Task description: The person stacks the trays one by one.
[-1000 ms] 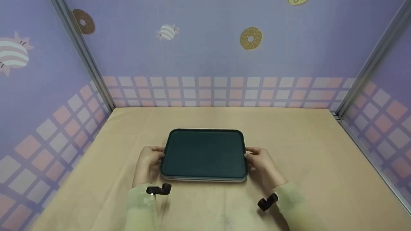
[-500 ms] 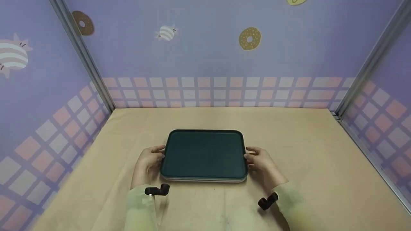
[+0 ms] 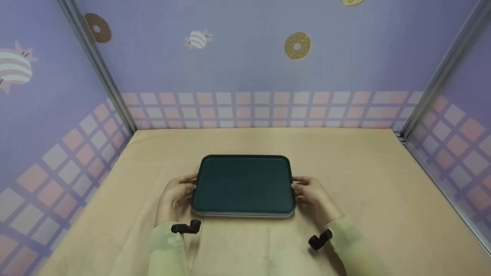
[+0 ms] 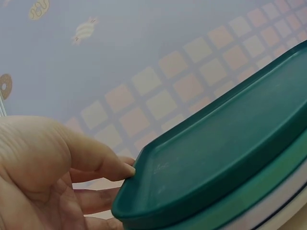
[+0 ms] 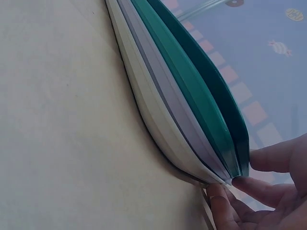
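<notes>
A stack of shallow rectangular trays lies on the cloth in front of me, with a dark green tray (image 3: 244, 184) on top. Below it the right wrist view shows a lighter green tray (image 5: 192, 91), a lavender one (image 5: 180, 112) and a cream one (image 5: 153, 105). My left hand (image 3: 179, 190) holds the stack's left end, thumb at the top rim and the other fingers lower along the side. At the opposite end my right hand (image 3: 312, 191) grips the stack, thumb against the top tray and fingertips reaching the lower edges. Parts of the fingers are hidden behind the trays.
A beige cloth (image 3: 356, 172) covers the table. Purple patterned walls (image 3: 245, 69) enclose the back and both sides, with metal posts (image 3: 98, 65) at the corners. Black wrist cameras (image 3: 187, 227) sit on both sleeves.
My left wrist has shifted very slightly to the left. The tray stack and my right hand stay practically where they were.
</notes>
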A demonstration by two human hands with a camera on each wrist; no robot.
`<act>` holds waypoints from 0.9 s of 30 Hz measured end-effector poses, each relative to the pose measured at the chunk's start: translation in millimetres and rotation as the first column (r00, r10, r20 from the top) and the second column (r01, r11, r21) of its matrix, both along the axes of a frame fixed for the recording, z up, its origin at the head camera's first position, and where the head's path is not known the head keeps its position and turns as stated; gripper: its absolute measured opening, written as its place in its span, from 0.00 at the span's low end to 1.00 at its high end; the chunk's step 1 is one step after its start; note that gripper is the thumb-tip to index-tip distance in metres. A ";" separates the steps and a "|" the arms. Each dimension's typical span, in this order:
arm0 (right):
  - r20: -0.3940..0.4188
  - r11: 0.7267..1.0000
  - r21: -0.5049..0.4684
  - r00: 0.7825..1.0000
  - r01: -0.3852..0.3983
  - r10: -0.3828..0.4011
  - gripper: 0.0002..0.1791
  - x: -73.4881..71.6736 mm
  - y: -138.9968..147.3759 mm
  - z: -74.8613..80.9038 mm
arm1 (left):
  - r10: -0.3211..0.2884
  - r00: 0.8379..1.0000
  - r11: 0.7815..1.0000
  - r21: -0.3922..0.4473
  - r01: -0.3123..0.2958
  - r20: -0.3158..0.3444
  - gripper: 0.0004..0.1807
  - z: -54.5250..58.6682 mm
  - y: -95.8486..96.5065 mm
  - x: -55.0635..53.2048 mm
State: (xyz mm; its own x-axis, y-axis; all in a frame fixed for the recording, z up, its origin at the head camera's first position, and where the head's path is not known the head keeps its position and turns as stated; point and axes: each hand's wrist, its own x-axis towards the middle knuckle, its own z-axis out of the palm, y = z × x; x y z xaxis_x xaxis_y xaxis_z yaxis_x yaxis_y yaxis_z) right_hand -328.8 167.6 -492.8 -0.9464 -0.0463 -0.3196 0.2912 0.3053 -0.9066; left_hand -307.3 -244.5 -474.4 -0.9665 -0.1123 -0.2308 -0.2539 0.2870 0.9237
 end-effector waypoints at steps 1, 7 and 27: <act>-0.001 1.000 -0.001 1.000 -0.001 0.001 0.25 -0.1 0.1 -0.2 | 0.002 1.000 1.000 0.001 -0.002 -0.001 0.29 0.0 -0.1 0.1; -0.006 1.000 0.000 1.000 -0.013 0.013 0.25 0.2 1.4 -1.4 | 0.006 1.000 1.000 0.025 -0.006 0.009 0.29 -0.9 -1.0 1.3; 0.006 0.994 -0.096 0.999 -0.042 0.043 0.33 -3.9 11.6 -0.4 | -0.005 1.000 1.000 -0.017 0.006 0.024 0.30 9.5 13.0 2.7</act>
State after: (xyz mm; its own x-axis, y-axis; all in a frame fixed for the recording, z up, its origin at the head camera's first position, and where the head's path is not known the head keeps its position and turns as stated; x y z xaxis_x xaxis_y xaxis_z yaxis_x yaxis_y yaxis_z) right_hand -332.7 179.2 -493.1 -0.9403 -0.1173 -0.3194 0.2873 0.2290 -0.9300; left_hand -304.6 -231.5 -464.9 -0.9613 -0.1108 -0.2521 -0.2743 0.3038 0.9124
